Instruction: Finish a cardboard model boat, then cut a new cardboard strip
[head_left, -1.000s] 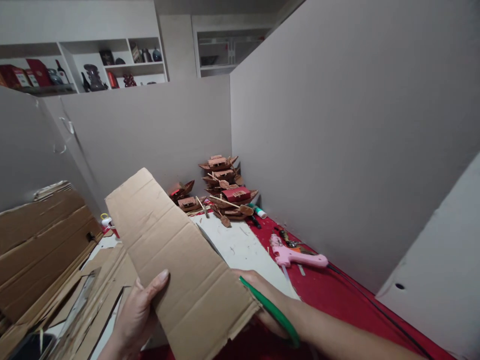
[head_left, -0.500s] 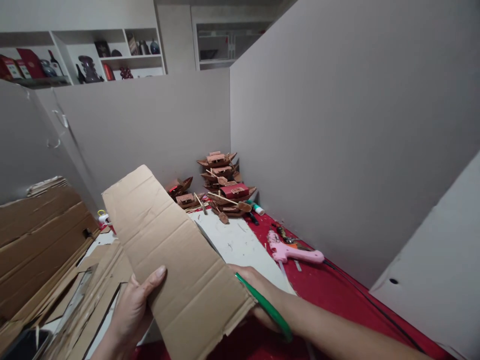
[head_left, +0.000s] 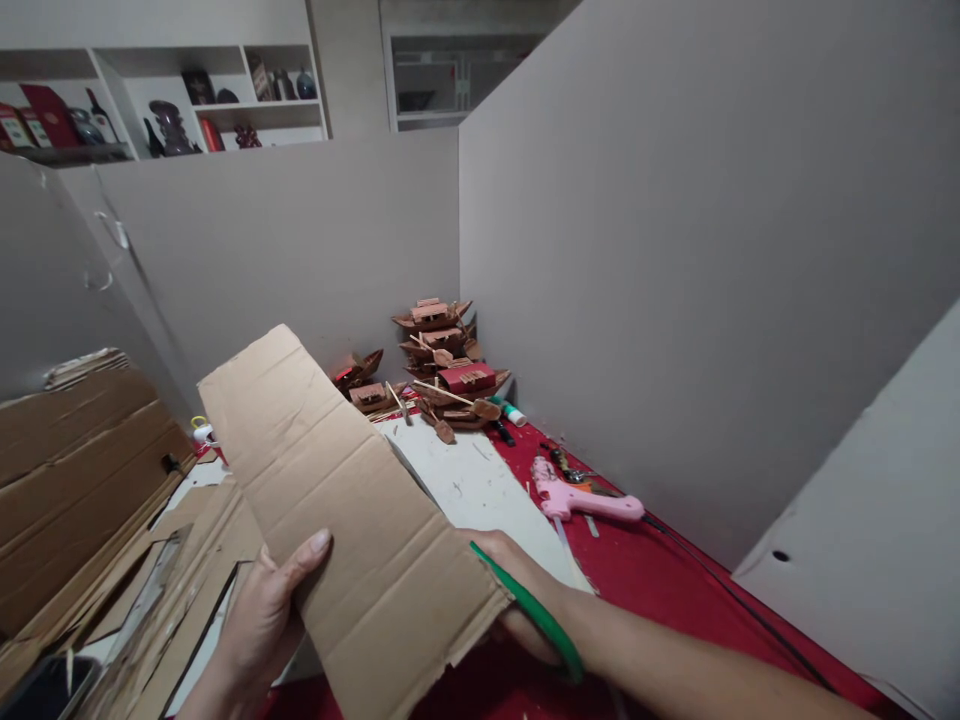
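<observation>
A long strip of brown cardboard point(head_left: 360, 500) slants across the view in front of me, creased across its width and ragged at its near end. My left hand point(head_left: 274, 610) grips its left edge, thumb on top and fingers out of sight underneath. At the right edge is my right hand point(head_left: 517, 590), closed, partly hidden behind the cardboard. The green loop handle of what look like scissors point(head_left: 534, 615) runs across this hand; the blades are hidden.
Several wooden model boats point(head_left: 450, 370) are stacked in the far corner. A pink glue gun point(head_left: 585, 500) lies on the red cloth point(head_left: 660, 590) at right, beside a white board point(head_left: 465, 480). Cardboard sheets point(head_left: 82, 470) lean at left. Grey partitions point(head_left: 675, 250) enclose the table.
The view has shifted slightly, so the background sits a little further left and higher. Both hands and the cardboard keep nearly the same position.
</observation>
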